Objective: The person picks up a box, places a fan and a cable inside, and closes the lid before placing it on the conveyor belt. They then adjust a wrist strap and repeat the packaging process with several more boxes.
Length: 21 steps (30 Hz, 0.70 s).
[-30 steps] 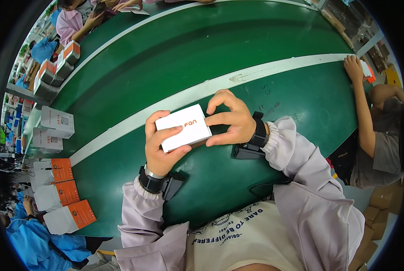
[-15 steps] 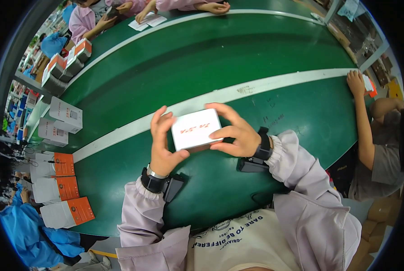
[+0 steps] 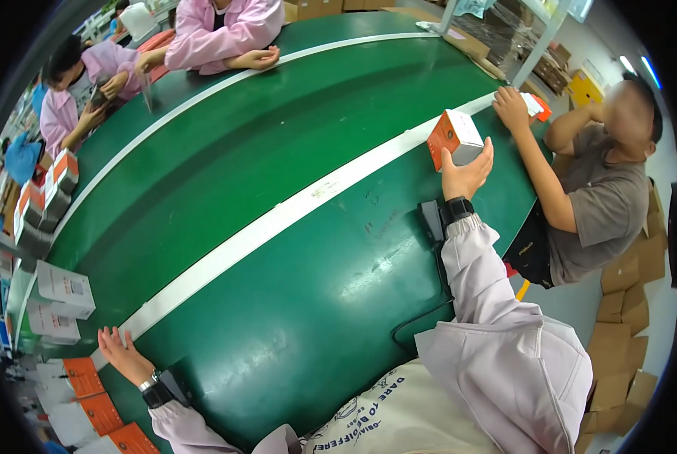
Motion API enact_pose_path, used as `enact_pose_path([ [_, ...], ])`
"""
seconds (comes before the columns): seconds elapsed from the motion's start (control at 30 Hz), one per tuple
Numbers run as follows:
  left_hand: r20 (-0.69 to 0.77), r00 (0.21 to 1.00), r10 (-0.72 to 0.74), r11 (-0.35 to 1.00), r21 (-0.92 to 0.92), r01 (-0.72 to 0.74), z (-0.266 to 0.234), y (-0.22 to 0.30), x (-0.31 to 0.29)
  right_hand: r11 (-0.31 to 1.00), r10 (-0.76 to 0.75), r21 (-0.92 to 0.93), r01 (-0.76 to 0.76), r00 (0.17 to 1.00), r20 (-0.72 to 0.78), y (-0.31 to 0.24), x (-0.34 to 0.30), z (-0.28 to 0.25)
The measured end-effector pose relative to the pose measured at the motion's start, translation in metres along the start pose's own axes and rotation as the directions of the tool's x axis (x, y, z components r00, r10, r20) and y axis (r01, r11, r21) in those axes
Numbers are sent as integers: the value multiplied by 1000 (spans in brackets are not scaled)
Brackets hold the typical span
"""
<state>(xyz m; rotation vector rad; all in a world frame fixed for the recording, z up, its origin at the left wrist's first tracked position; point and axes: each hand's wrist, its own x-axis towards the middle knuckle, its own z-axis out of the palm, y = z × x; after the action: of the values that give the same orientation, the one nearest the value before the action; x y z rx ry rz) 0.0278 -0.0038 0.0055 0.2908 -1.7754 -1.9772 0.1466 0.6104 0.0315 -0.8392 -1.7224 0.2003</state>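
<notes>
Toward the far right of the green table, my right hand (image 3: 467, 175) grips a small orange and white box (image 3: 466, 130), thumb on the near side and fingers along its right side. An orange face and a white top show; my hand covers its lower near part. At the left, my left hand (image 3: 126, 359) is open with fingers apart and nothing in it. It hovers around the white strip's near end, close to the nearest of several orange and white boxes (image 3: 84, 377) lined up along the table's left edge.
A white strip (image 3: 225, 237) runs across the green table (image 3: 308, 303). White boxes (image 3: 66, 291) stand at the left edge, with more orange and white boxes (image 3: 64, 170) beyond. A person (image 3: 607, 193) leans on the right end; people in pink sleeves (image 3: 225, 38) sit opposite.
My hands have moved apart from the table's middle: the right went far right with the box, the left let go and went left. The view has turned rightward.
</notes>
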Motion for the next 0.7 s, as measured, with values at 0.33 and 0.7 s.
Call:
enact_pose_path([
  [0.33, 229, 885, 406, 673, 579, -459, -22, -21, 36, 725, -598, 688, 16, 510, 618, -63, -68, 15],
  [0.7, -381, 854, 354, 883, 437, -171, 23, -23, 108, 779, -562, 622, -79, 352, 749, -70, -67, -7],
])
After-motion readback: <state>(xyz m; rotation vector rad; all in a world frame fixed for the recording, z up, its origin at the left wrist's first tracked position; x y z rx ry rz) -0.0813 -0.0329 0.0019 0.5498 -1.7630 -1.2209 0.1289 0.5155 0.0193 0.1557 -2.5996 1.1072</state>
